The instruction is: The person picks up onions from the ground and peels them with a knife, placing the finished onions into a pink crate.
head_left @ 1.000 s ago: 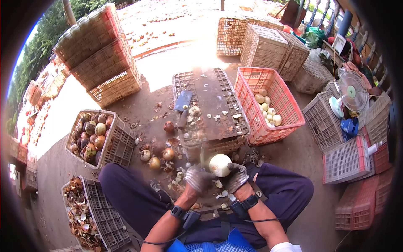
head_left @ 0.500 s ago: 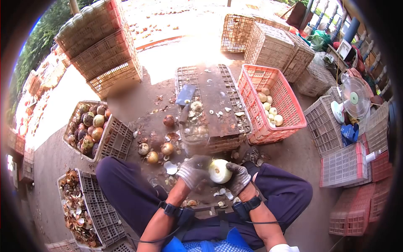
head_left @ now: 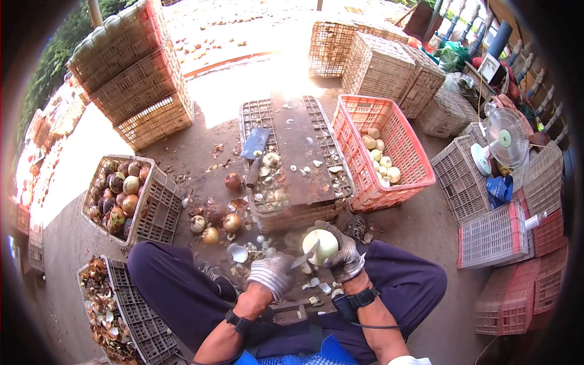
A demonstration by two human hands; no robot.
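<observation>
My left hand [head_left: 271, 274], in a striped work glove, is closed round a small knife [head_left: 304, 255]. Its blade points up and to the right, against the near-left side of a peeled pale onion [head_left: 323, 242]. Gripping that onion from its right is my right hand [head_left: 344, 250], in a dirty grey glove. Both hands are above the ground between my bent knees. Beyond them, a board [head_left: 298, 164] lies across an upturned crate [head_left: 258, 109]. A cleaver [head_left: 255, 143] and onion scraps rest on it at the left.
To the right stands a red crate [head_left: 420, 177] with peeled onions [head_left: 383, 164] inside. A crate [head_left: 159, 207] of unpeeled onions [head_left: 121, 194] and one of peelings [head_left: 106, 310] are at left. Loose onions [head_left: 231, 222] lie on the ground. A fan [head_left: 507, 139] stands far right.
My left hand has moved down and away from the onion's left side, and the knife blade now shows. The onion has tilted in my right hand. The whole view has shifted slightly.
</observation>
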